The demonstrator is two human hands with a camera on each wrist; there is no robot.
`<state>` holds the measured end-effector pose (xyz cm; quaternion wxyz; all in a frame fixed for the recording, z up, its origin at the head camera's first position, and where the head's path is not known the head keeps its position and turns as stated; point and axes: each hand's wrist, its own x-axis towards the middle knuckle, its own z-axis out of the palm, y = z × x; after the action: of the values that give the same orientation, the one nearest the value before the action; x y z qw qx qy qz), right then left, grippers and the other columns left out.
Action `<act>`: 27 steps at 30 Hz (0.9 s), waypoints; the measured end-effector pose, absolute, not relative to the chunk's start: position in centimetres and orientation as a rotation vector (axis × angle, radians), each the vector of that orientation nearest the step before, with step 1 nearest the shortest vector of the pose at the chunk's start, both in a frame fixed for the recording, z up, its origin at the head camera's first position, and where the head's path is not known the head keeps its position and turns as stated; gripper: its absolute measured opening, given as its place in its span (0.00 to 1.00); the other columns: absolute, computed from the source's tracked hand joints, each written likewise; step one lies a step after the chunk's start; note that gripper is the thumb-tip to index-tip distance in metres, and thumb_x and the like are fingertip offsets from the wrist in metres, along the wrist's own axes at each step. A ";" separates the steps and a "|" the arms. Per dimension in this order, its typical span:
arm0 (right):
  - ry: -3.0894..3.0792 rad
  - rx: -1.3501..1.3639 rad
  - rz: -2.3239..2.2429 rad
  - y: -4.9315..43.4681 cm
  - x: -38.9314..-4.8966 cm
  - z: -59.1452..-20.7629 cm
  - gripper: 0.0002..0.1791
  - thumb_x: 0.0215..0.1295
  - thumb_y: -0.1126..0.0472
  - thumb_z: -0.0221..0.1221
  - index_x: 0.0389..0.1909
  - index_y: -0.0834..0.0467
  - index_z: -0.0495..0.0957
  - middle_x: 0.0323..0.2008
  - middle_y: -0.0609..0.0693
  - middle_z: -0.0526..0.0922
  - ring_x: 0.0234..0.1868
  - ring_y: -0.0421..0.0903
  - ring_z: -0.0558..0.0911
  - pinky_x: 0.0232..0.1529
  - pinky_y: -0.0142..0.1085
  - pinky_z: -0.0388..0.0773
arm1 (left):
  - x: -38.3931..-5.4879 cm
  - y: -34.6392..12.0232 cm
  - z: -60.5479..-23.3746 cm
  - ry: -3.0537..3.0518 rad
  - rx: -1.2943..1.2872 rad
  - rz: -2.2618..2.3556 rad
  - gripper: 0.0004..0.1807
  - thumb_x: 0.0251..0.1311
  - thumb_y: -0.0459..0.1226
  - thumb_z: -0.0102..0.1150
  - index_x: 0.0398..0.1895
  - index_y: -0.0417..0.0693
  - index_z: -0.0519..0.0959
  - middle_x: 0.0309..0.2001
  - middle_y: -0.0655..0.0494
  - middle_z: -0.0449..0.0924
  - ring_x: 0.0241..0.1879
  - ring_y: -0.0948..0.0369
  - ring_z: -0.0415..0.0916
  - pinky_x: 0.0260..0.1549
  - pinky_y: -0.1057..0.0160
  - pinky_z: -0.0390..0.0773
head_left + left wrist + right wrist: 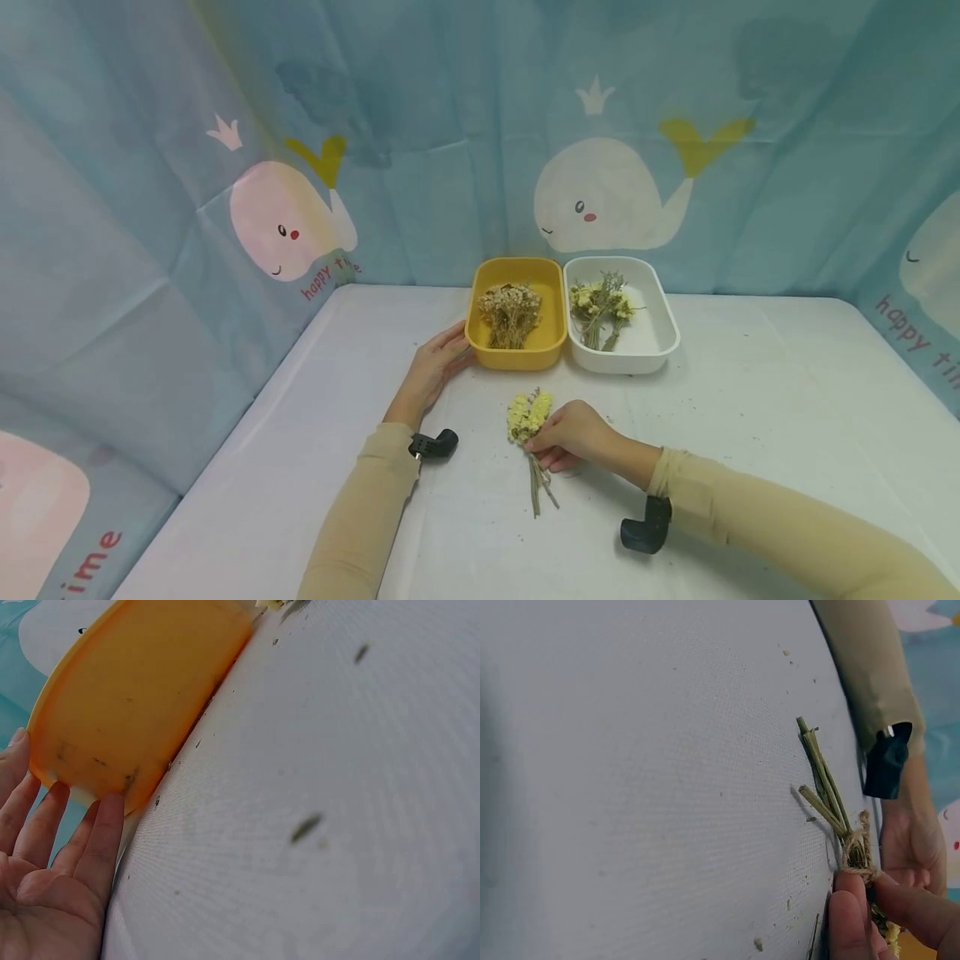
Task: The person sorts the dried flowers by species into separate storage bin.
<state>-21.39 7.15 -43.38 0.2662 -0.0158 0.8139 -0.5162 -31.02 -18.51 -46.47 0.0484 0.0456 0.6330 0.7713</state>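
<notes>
A small bunch of pale yellow dried flowers (529, 417) is pinched by my right hand (573, 433) just above the white table. Twine (857, 859) ties its stems (821, 772), which point toward me in the head view. My left hand (438, 362) touches the outer left side of the yellow tray (553, 321), its fingers (105, 832) fairly straight against the wall. In that tray lies a bunch of brownish dried flowers (510, 312). The white tray (652, 325) beside it holds yellow and grey-green dried flowers (600, 304).
The two trays stand side by side near the back edge of the white table (765, 433). Behind it hangs a blue curtain (450, 200) printed with whales. Small plant crumbs (306, 828) are scattered over the tabletop.
</notes>
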 end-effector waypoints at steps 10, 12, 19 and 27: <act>2.134 -0.038 -1.413 6.6 -21.7 -42.9 0.09 0.55 0.63 0.71 0.23 0.65 0.84 0.13 0.50 0.84 0.15 0.40 0.82 0.21 0.33 0.86 | -30.8 -18.8 -46.3 1.922 0.128 2.351 0.29 0.72 0.36 0.54 0.74 0.43 0.63 0.74 0.49 0.64 0.72 0.50 0.66 0.70 0.53 0.72; 2.125 -0.040 -1.418 6.6 -21.6 -43.0 0.09 0.55 0.64 0.71 0.24 0.65 0.84 0.14 0.50 0.84 0.15 0.40 0.82 0.21 0.34 0.86 | -30.8 -18.7 -46.3 1.923 0.123 2.353 0.29 0.72 0.36 0.54 0.74 0.43 0.64 0.74 0.49 0.64 0.71 0.50 0.66 0.70 0.53 0.72; 2.105 -0.017 -1.426 6.6 -21.6 -43.0 0.08 0.56 0.64 0.71 0.27 0.65 0.85 0.15 0.51 0.85 0.16 0.40 0.83 0.22 0.34 0.87 | -30.9 -18.5 -46.4 1.931 0.125 2.349 0.28 0.72 0.36 0.54 0.74 0.44 0.64 0.74 0.50 0.65 0.71 0.51 0.67 0.68 0.55 0.75; 2.093 0.008 -1.435 6.3 -21.6 -43.1 0.06 0.57 0.65 0.70 0.28 0.65 0.85 0.17 0.51 0.85 0.17 0.39 0.83 0.24 0.34 0.87 | -30.9 -18.6 -46.3 1.934 0.126 2.340 0.28 0.73 0.35 0.53 0.74 0.43 0.64 0.74 0.49 0.64 0.71 0.50 0.67 0.68 0.55 0.74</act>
<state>-21.57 6.35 -43.06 0.2972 0.0029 0.7875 -0.5399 -30.91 -18.56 -46.31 0.0518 0.0416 0.6357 0.7691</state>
